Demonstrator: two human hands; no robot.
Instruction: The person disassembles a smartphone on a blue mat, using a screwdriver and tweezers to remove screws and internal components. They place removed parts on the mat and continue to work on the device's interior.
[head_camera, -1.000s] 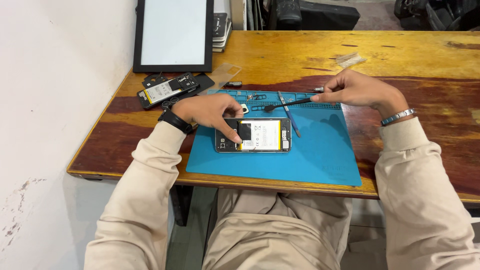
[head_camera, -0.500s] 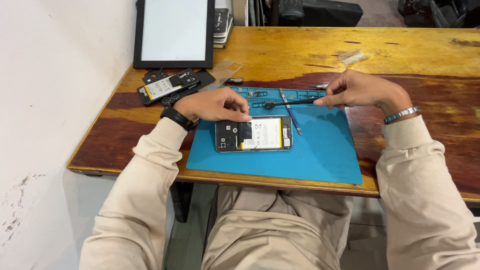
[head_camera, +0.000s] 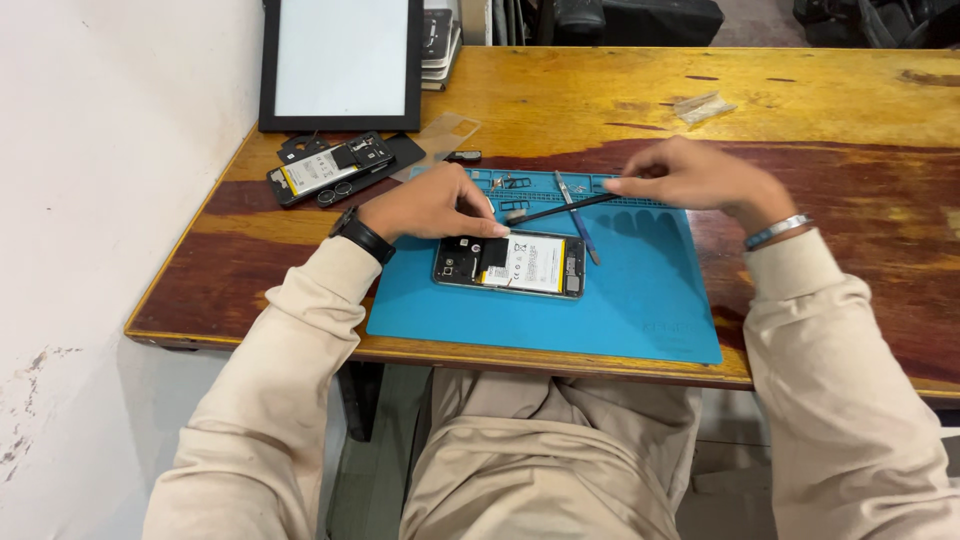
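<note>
Opened smartphone with white battery exposed, flat on blue silicone mat, left hand curled, fingertips touching its top edge, right hand pinching thin black spudger above, glossy worn wooden worktop.

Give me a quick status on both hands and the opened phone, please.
Left hand resting fingertips on the top edge of the opened phone. Right hand holding a thin black tool above the blue mat. A blue-handled tool lies beside the phone.
</note>
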